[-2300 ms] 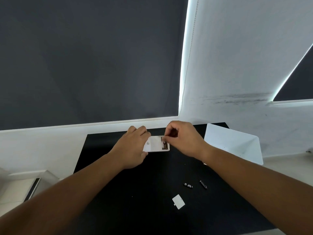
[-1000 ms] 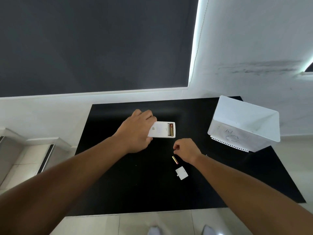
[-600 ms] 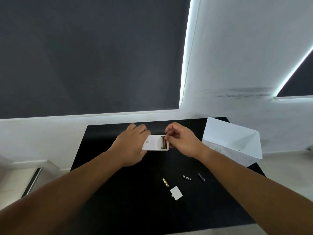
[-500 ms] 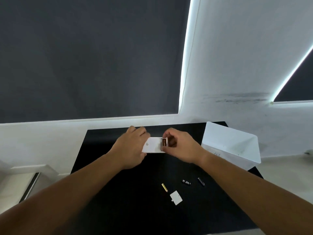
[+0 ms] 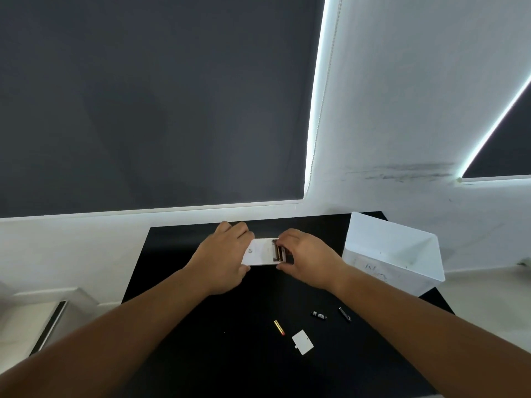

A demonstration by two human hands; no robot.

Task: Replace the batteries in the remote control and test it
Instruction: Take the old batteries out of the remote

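Note:
A white remote control [image 5: 260,252] lies back side up over the black table, its battery bay open at the right end with a gold battery showing inside. My left hand [image 5: 222,258] grips its left end. My right hand [image 5: 309,258] holds its right end, fingertips at the bay. On the table nearer to me lie a loose gold battery [image 5: 279,327], the white battery cover [image 5: 302,341] and two black batteries [image 5: 319,315] [image 5: 344,313].
A white plastic bin [image 5: 396,251] stands on the black table [image 5: 186,326] at the right, close to my right wrist. The wall with dark blinds runs just behind the table. A white ledge [image 5: 43,300] sits at the lower left.
My right hand went down to the loose gold battery, then came back to the remote's open bay and now holds that end. The left hand kept its grip throughout.

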